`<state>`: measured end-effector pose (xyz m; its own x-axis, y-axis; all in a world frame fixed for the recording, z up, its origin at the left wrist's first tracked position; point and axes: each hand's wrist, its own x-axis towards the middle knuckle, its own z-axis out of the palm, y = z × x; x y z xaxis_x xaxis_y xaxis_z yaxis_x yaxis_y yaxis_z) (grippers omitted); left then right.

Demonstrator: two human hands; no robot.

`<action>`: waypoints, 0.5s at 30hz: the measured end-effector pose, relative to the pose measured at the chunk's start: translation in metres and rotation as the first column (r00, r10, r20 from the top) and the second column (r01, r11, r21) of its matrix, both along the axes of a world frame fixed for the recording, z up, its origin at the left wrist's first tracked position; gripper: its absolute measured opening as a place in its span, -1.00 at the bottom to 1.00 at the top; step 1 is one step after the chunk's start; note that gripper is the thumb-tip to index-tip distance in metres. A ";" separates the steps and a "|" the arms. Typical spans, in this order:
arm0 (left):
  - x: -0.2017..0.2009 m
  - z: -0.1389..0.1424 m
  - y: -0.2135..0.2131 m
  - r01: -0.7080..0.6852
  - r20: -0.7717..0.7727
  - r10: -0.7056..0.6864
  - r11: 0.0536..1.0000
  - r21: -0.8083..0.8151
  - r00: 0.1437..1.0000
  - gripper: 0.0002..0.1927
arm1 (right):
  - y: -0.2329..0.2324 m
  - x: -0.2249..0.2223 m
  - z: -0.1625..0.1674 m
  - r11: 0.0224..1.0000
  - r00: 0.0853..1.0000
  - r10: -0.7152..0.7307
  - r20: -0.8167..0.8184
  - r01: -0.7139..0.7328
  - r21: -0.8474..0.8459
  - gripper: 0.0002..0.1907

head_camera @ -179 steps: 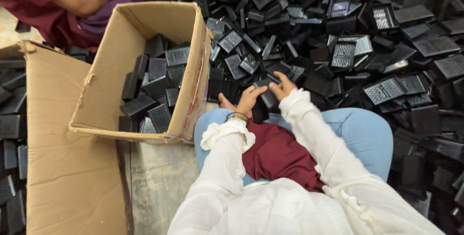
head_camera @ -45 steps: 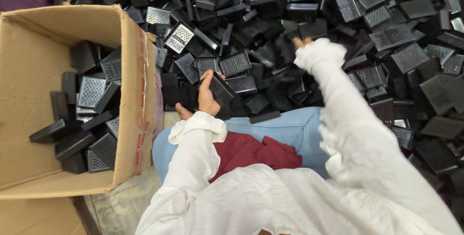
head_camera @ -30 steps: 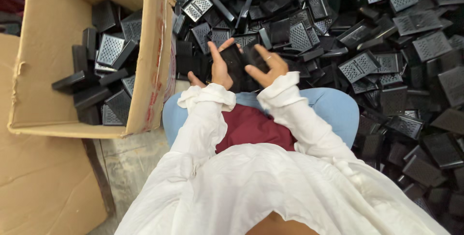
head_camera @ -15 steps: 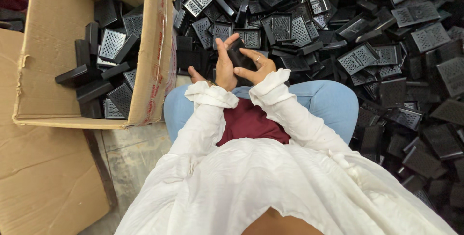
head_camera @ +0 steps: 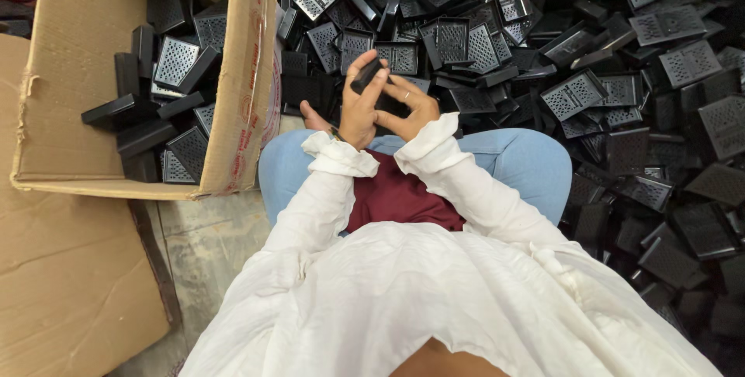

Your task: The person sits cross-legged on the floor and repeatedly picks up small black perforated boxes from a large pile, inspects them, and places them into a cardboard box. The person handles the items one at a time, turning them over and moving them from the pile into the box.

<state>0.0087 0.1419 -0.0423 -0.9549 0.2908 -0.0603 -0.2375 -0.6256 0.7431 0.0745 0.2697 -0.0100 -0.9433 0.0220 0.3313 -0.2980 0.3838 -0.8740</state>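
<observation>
Hands on 1 black plastic part (head_camera: 367, 76), frame centre.
Left hand (head_camera: 358, 109) and right hand (head_camera: 405, 105) both curl shut around it; cardboard box (head_camera: 62, 113) upper left, black pile (head_camera: 621, 74) upper right.

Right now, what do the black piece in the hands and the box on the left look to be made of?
Black piece, held between left hand and right hand: probably moulded plastic, matte with faint sheen, like the perforated pieces in the pile. Box: brown corrugated cardboard, dull, with creased flaps and worn edges.

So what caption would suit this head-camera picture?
Both hands, left hand and right hand, hold a black plastic part between a part-filled cardboard box and a heap.
</observation>
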 end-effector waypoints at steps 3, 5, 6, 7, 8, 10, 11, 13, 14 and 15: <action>-0.005 0.005 -0.009 -0.004 -0.022 0.007 0.994 0.110 1.000 -0.55 | 0.000 -0.001 -0.015 0.913 0.993 0.094 0.078 -0.055 -0.404 -0.41; -0.008 0.012 -0.021 0.036 -0.024 -0.033 0.987 0.155 0.999 -0.54 | 0.005 -0.004 -0.026 0.746 0.955 0.182 0.235 0.021 -0.665 -0.46; -0.008 0.015 -0.026 0.055 -0.025 -0.051 0.983 0.175 0.998 -0.54 | 0.007 -0.004 -0.031 0.692 0.912 0.214 0.351 0.112 -0.713 -0.48; -0.006 0.017 -0.030 0.080 -0.020 -0.078 0.983 0.167 0.997 -0.53 | 0.008 -0.004 -0.037 0.633 0.852 0.257 0.456 0.208 -0.746 -0.50; -0.004 0.020 -0.033 0.103 -0.016 -0.101 0.982 0.157 0.995 -0.53 | 0.009 -0.002 -0.042 0.589 0.856 0.298 0.421 0.182 -0.787 -0.52; 0.001 0.026 -0.037 0.125 -0.004 -0.126 0.979 0.160 0.992 -0.53 | 0.008 0.000 -0.051 0.491 0.861 0.377 0.342 0.128 -0.862 -0.58; 0.003 0.031 -0.038 0.126 0.006 -0.129 0.977 0.173 0.992 -0.54 | 0.007 -0.001 -0.055 0.541 0.852 0.364 0.376 0.135 -0.830 -0.58; 0.004 0.048 -0.048 0.089 -0.088 -0.074 0.979 0.181 0.993 -0.57 | 0.009 -0.006 -0.062 0.637 0.834 0.334 0.439 0.144 -0.757 -0.57; 0.002 0.059 -0.056 0.051 -0.192 -0.016 0.982 0.182 0.981 -0.60 | 0.014 -0.015 -0.064 0.755 0.881 0.221 0.417 0.117 -0.646 -0.58; -0.004 0.072 -0.071 -0.046 -0.191 0.090 0.974 0.223 0.978 -0.61 | 0.021 -0.029 -0.066 0.851 0.921 0.110 0.374 0.107 -0.514 -0.58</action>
